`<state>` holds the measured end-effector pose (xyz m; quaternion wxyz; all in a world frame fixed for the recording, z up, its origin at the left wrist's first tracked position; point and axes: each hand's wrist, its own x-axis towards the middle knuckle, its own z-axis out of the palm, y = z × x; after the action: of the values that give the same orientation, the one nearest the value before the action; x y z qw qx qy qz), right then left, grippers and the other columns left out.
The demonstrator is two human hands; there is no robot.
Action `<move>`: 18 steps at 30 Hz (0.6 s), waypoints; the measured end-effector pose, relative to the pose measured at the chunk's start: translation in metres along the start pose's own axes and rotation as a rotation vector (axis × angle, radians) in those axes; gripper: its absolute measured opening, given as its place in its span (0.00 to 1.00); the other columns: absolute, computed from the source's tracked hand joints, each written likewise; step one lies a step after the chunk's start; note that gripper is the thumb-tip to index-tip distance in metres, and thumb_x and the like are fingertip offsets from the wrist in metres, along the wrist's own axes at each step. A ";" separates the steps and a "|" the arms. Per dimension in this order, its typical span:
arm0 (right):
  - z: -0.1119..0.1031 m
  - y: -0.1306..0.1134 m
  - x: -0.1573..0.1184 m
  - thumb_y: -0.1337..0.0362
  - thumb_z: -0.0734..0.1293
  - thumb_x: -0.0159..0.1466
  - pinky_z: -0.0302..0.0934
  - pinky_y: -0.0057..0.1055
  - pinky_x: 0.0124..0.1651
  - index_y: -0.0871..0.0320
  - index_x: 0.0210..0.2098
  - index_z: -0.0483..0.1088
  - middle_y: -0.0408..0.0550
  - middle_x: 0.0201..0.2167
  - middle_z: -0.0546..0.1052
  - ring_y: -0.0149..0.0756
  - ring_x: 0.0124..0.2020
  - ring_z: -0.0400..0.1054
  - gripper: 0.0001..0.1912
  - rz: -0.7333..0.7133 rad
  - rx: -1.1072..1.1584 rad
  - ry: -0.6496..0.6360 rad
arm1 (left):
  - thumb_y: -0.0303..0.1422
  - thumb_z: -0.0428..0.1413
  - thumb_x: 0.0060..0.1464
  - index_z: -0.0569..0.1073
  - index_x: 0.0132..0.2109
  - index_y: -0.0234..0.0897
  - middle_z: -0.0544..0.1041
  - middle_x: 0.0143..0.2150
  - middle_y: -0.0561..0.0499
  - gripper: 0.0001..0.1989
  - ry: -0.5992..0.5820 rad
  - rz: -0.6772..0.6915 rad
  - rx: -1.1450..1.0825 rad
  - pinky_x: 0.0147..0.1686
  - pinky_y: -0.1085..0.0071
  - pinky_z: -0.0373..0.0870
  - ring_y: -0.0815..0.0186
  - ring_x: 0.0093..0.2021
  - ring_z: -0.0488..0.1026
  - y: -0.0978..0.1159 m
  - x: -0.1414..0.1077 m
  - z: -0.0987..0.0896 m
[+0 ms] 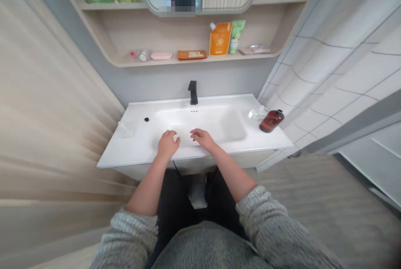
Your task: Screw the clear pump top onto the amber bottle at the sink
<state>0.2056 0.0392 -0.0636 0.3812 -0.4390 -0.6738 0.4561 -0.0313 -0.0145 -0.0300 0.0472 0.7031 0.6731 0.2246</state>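
My left hand [168, 143] hovers over the front left part of a white sink basin [230, 125], its fingers curved and the thumb apart from them. Across a small gap, my right hand [202, 137] is held over the middle of the basin with loosely bent fingers spread a little. Nothing shows in either hand. Behind them a black faucet [193, 93] stands at the basin's back edge. I cannot see any water running from it. On the counter to the right is a reddish-brown bottle [271, 121] with no pump on top.
Beside the bottle lies a clear and white item [257, 113]. A clear item [124, 128] rests at the counter's left end, near a black round cap or hole [146, 119]. Above, a shelf [125, 63] holds an orange pouch [220, 39], a green tube [237, 37] and an orange packet [191, 54].
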 end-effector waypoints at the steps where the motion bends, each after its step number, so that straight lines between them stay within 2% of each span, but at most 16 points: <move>1: 0.001 -0.001 -0.001 0.57 0.70 0.68 0.73 0.36 0.48 0.51 0.49 0.81 0.43 0.36 0.84 0.38 0.37 0.79 0.12 -0.014 -0.040 0.013 | 0.37 0.57 0.69 0.78 0.58 0.39 0.81 0.57 0.38 0.15 -0.058 0.008 0.052 0.63 0.56 0.74 0.49 0.61 0.77 0.011 0.003 0.006; 3: 0.001 -0.006 -0.004 0.59 0.71 0.68 0.73 0.37 0.50 0.52 0.47 0.82 0.44 0.38 0.85 0.40 0.39 0.80 0.11 -0.040 -0.123 0.046 | 0.37 0.55 0.71 0.78 0.60 0.36 0.81 0.57 0.35 0.17 -0.138 0.005 0.146 0.61 0.56 0.73 0.47 0.61 0.77 0.024 0.008 0.014; 5: -0.004 -0.012 -0.008 0.61 0.70 0.69 0.72 0.38 0.53 0.52 0.46 0.82 0.45 0.41 0.87 0.42 0.43 0.80 0.10 -0.049 -0.206 0.102 | 0.38 0.52 0.73 0.80 0.56 0.35 0.82 0.55 0.34 0.17 -0.204 -0.008 0.194 0.59 0.56 0.74 0.47 0.59 0.79 0.025 0.011 0.016; 8: -0.033 -0.028 -0.011 0.64 0.67 0.70 0.72 0.38 0.56 0.54 0.47 0.83 0.49 0.45 0.87 0.44 0.47 0.81 0.12 -0.041 -0.429 0.204 | 0.39 0.49 0.74 0.83 0.52 0.35 0.84 0.52 0.35 0.19 -0.249 -0.012 0.202 0.57 0.57 0.75 0.48 0.55 0.81 0.020 0.012 0.015; 10: -0.069 -0.042 -0.010 0.65 0.67 0.69 0.70 0.40 0.59 0.56 0.50 0.83 0.53 0.49 0.86 0.47 0.51 0.79 0.14 -0.051 -0.694 0.248 | 0.38 0.50 0.73 0.84 0.51 0.35 0.84 0.52 0.35 0.19 -0.243 -0.006 0.202 0.56 0.57 0.76 0.48 0.55 0.81 0.017 0.013 0.015; 13: -0.137 -0.064 0.001 0.63 0.67 0.71 0.63 0.48 0.66 0.59 0.56 0.81 0.63 0.54 0.83 0.56 0.60 0.73 0.18 -0.043 -1.097 0.294 | 0.37 0.50 0.72 0.84 0.52 0.35 0.84 0.53 0.35 0.19 -0.246 0.000 0.211 0.56 0.57 0.76 0.48 0.56 0.81 0.018 0.014 0.015; 15: -0.181 -0.074 0.012 0.62 0.66 0.71 0.61 0.52 0.67 0.63 0.57 0.80 0.67 0.56 0.81 0.59 0.62 0.71 0.19 0.056 -1.272 0.295 | 0.38 0.50 0.72 0.85 0.52 0.35 0.84 0.53 0.34 0.20 -0.260 -0.004 0.221 0.56 0.56 0.76 0.47 0.56 0.81 0.020 0.015 0.015; 18: -0.231 -0.074 0.024 0.63 0.65 0.72 0.58 0.56 0.69 0.70 0.61 0.76 0.75 0.60 0.76 0.63 0.65 0.68 0.23 0.321 -1.432 0.333 | 0.38 0.50 0.71 0.85 0.52 0.34 0.84 0.53 0.33 0.20 -0.272 -0.042 0.240 0.54 0.56 0.77 0.46 0.56 0.81 0.024 0.015 0.013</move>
<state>0.3913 0.1117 0.0776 0.0285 -0.7355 -0.6669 -0.1160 -0.0042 0.0007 -0.0287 0.0581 0.7135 0.6969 0.0444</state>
